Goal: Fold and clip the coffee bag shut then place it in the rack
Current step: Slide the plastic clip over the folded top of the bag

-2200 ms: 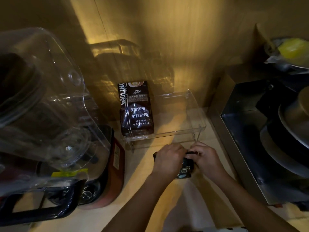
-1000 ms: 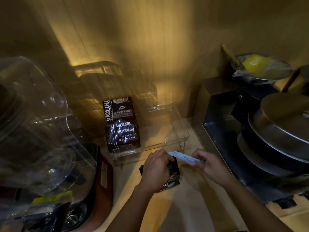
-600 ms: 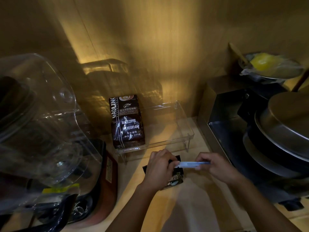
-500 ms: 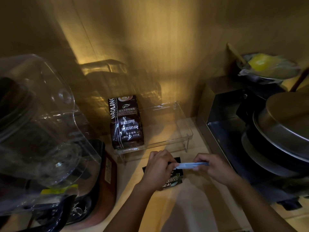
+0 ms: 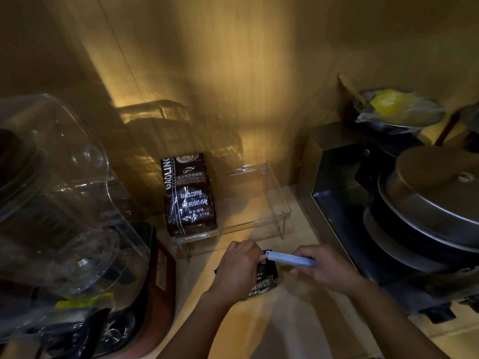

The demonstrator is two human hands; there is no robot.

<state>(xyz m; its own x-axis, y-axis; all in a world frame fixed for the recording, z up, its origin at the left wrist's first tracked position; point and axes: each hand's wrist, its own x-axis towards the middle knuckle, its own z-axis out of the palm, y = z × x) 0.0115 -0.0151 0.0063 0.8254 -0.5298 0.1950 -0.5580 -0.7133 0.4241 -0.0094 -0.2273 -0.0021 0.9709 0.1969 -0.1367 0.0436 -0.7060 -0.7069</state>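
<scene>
Pale blue clip (image 5: pixel 290 259), absent at first, now in right hand (image 5: pixel 325 268), lying level across frame centre-bottom. Its left tip reaches left hand (image 5: pixel 239 265) thumb at top of small coffee bag (image 5: pixel 264 281). Earlier both hands pinched bag top together; now right hand sits apart, further right.

Head-worn view, steeply down, close

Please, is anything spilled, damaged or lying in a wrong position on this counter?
Nothing stands out. No spill shows on the counter. One coffee bag stands upright at the left end of the clear rack. The left hand holds the small coffee bag, and the right hand brings the blue clip to its top.
</scene>
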